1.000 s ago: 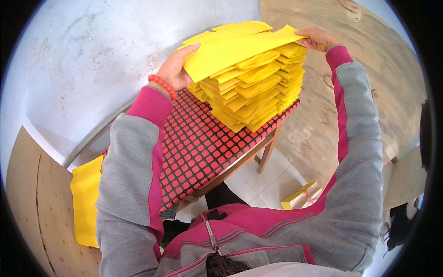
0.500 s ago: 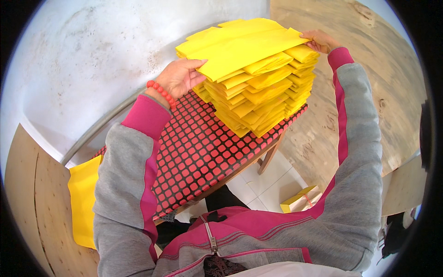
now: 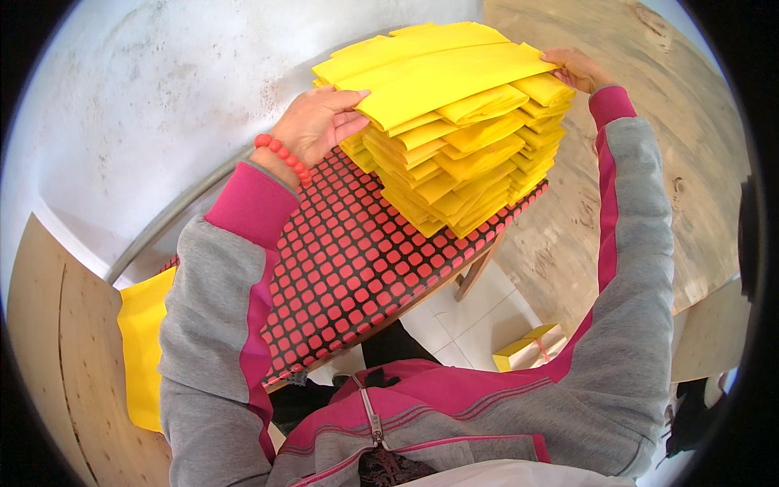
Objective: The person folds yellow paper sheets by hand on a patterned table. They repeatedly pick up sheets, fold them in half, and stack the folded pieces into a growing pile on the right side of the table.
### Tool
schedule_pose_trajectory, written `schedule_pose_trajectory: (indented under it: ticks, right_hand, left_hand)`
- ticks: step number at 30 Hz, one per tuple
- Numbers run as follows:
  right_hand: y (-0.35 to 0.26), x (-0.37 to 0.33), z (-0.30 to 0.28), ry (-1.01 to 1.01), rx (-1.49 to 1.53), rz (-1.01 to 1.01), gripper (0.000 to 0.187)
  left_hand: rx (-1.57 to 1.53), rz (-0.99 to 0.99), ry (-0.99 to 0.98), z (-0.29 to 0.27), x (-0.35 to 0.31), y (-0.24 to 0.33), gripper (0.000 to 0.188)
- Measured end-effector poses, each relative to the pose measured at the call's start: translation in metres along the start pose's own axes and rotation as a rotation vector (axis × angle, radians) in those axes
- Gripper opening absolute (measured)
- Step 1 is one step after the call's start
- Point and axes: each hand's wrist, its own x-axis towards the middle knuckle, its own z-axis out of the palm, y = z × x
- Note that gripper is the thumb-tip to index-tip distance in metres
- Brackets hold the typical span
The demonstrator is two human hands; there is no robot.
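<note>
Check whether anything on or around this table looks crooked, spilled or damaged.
The yellow stack on the red-and-black table cover looks slightly askew: its folded pieces jut out unevenly. The white wall also has dark specks, perhaps stains. I see no spill.

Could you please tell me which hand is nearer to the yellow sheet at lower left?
Left: the left hand is above and right of the yellow sheet, at the top yellow piece's left end; the right hand is farther right, at its other end.
</note>
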Motion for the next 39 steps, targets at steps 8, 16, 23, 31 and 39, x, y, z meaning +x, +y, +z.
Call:
schedule_pose_trajectory:
  ticks: [8, 16, 23, 31, 39]
  right_hand:
    - [0.01, 0.001, 0.002, 0.165, -0.124, -0.065, 0.025]
    - [0.022, -0.101, 0.032, 0.603, 0.07, -0.722, 0.034]
    - [0.148, -0.292, 0.226, 0.28, 0.151, -0.73, 0.014]
    - [0.226, -0.39, 0.41, -0.75, -0.109, -0.63, 0.008]
    - [0.214, -0.405, 0.52, -0.934, -0.25, -1.074, 0.014]
  left_hand:
    - [-0.072, 0.0, 0.101, -0.004, -0.002, -0.005, 0.036]
    - [-0.006, 0.172, 0.279, -0.016, -0.098, -0.016, 0.047]
    - [0.116, 0.38, 0.607, -0.046, -0.236, -0.106, 0.038]
    - [0.289, 0.317, 0.955, -0.033, -0.388, -0.199, 0.027]
    - [0.201, 0.262, 1.022, -0.02, -0.489, -0.252, 0.024]
